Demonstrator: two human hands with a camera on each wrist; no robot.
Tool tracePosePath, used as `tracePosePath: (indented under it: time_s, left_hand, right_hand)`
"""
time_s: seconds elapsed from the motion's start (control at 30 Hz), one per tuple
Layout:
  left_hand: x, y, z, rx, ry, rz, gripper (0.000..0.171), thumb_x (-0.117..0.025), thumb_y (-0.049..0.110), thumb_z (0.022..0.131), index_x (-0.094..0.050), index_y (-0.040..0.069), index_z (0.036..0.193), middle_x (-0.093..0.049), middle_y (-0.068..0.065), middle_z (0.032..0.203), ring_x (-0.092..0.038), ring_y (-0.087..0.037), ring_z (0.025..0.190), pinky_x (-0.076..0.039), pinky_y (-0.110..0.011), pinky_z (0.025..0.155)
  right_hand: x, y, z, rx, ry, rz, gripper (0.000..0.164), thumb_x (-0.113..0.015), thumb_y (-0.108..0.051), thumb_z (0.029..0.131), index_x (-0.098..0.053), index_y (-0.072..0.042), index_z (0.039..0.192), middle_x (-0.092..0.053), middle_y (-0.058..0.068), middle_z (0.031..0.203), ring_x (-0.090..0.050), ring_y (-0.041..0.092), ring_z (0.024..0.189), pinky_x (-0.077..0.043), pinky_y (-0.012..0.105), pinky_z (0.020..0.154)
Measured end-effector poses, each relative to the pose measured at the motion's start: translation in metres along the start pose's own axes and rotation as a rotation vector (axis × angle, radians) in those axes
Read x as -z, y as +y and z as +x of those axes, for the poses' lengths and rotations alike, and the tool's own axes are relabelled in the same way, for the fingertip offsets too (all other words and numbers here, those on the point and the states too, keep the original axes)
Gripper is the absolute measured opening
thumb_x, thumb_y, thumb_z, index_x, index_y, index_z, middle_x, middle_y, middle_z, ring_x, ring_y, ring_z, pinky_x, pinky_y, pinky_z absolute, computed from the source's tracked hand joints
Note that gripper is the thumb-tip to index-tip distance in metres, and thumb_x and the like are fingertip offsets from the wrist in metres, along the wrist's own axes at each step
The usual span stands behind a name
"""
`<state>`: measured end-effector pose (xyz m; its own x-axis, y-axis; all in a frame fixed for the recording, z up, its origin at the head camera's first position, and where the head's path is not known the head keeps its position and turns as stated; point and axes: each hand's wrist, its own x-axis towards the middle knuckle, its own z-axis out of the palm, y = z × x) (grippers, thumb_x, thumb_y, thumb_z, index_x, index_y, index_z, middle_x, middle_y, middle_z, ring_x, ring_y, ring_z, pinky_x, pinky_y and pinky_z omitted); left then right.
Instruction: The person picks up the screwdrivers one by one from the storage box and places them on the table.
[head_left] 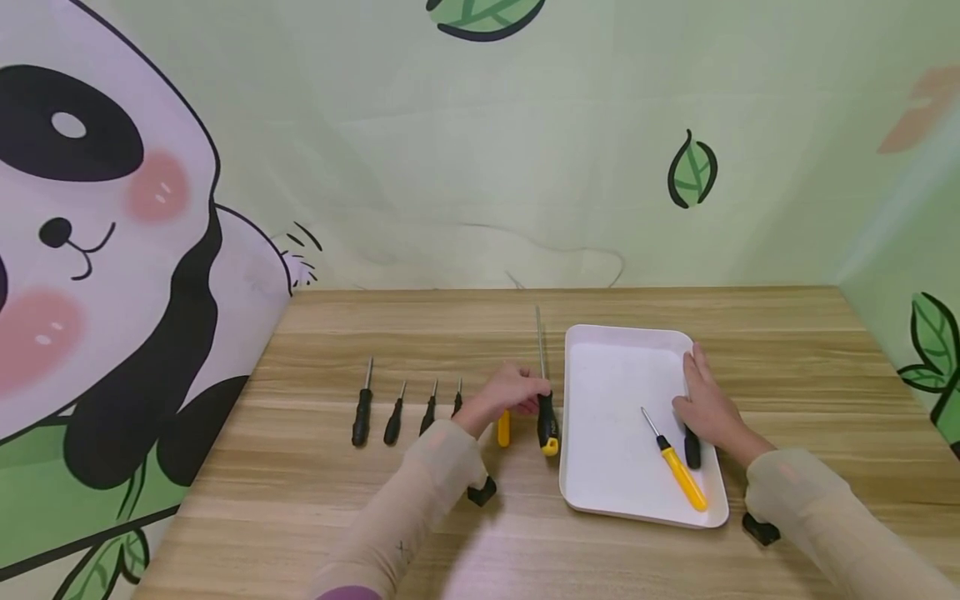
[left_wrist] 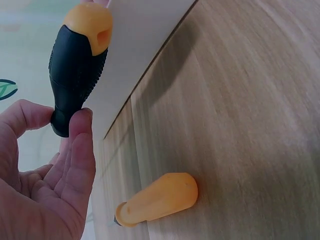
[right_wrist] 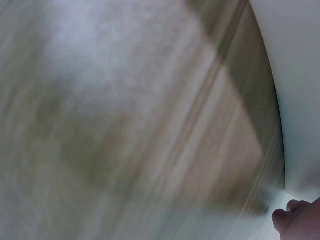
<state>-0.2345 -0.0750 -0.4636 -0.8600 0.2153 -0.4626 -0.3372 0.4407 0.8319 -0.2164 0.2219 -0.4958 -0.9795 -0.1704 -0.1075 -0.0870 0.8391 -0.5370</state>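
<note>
My left hand [head_left: 513,388] pinches a long screwdriver with a black and yellow handle [head_left: 548,423] at the neck, thumb on one side and fingers on the other. Its thin shaft points toward the wall, beside the left side of a white tray [head_left: 637,500]. My right hand [head_left: 708,406] holds the tray's right rim, thumb over the inside and fingers along the edge. Inside the tray lie a yellow screwdriver [head_left: 683,478] and a black-handled one [head_left: 692,450], partly hidden by that hand. Near my left hand, a yellow handle [left_wrist: 162,197] lies on the table.
Several black screwdrivers stand in a row on the wooden table [head_left: 300,500] at left, among them a larger one [head_left: 362,417] at the far end and a smaller one [head_left: 393,422]. A patterned wall [head_left: 420,183] rises behind the table. Black wrist cameras sit under both sleeves.
</note>
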Motion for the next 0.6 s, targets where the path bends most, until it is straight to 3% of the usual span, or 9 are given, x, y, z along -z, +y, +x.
tracePosePath:
  time_s: [0.27,0.6]
  left_hand:
    - [-0.0012,-0.0018,0.0033,0.020,0.011,0.013,0.015,-0.063,0.019,0.076,-0.054,0.007,0.074,-0.057,-0.004,0.065,-0.056,-0.015,0.057,-0.051,-0.029,0.059]
    - [-0.0020,-0.0018,0.0062,0.023,0.020,0.103,0.018,-0.063,0.023,0.076,-0.057,0.006,0.075,-0.059,-0.005,0.068,-0.056,-0.015,0.059,-0.052,-0.030,0.061]
  right_hand:
    - [-0.0010,0.0013,0.0007,0.010,0.008,0.001,0.069,-0.039,-0.008,0.081,-0.001,0.012,0.136,0.012,0.023,0.145,-0.018,0.048,0.126,-0.024,0.059,0.096]
    - [-0.0011,0.0006,0.0008,-0.005,0.000,0.009,0.070,-0.038,-0.009,0.081,0.001,0.010,0.136,0.014,0.021,0.145,-0.015,0.047,0.128,-0.022,0.060,0.097]
